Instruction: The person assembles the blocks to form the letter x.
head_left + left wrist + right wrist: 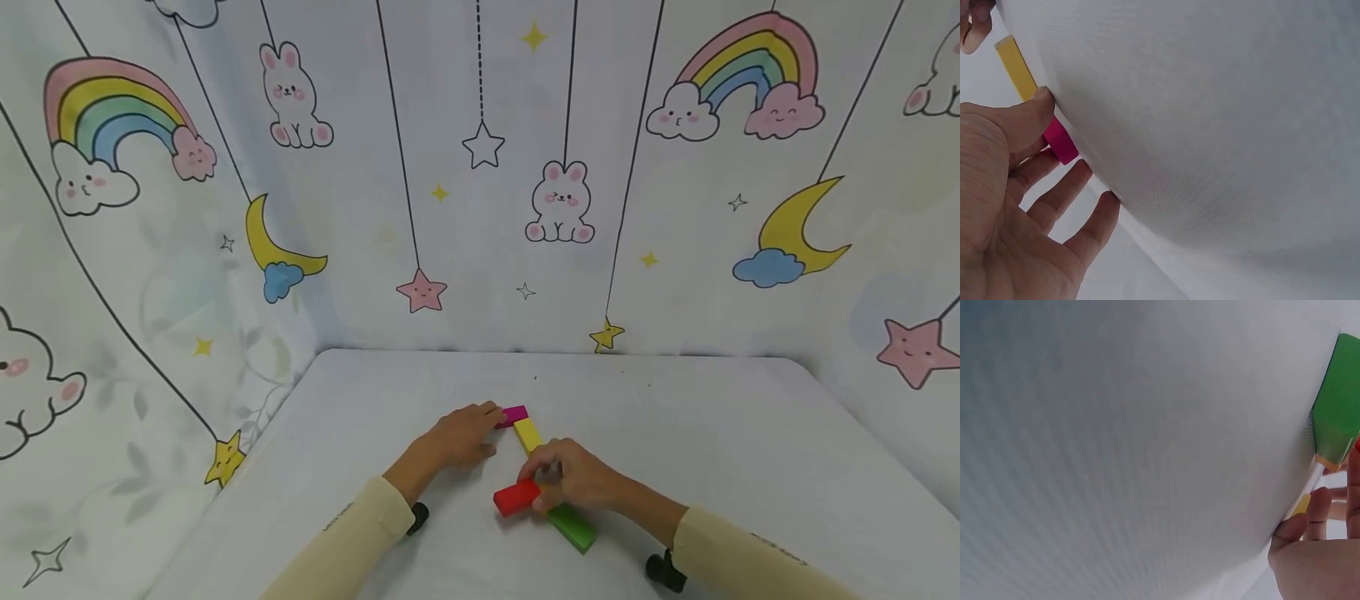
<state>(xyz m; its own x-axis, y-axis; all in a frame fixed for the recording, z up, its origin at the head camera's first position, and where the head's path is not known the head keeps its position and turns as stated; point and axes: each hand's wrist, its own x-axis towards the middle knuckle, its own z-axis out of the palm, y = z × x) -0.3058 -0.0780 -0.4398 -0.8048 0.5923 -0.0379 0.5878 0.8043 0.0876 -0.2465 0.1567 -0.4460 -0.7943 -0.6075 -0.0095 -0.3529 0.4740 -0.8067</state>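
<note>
"Four blocks can be made out plainly, so start from the yellow block [527, 433]. What lies at its far end?"

"The magenta block [514, 415], its left part hidden under the fingertips of the left hand [457, 437]. In the head view it seems to meet the yellow one; in the left wrist view the thumb covers the join."

"How does that hand lie?"

"Loosely spread, thumb apart from the fingers, just touching the magenta."

"And the right hand [576, 477]?"

"On the near side of the yellow block, covering its near end. Thumb and fingers pinch the red block [514, 498] by its right end, nearer than the yellow and a little to its left. Whether the red touches the tabletop [675, 425] is hard to tell; the right wrist view catches only a speck of it."

"The green block [573, 529]?"

"Nearer than the yellow and to its right, its far end behind the hand. The right wrist view crops it, yet shows an orange patch [1327, 464] at one end; whether that is a separate piece can't be told."
</note>
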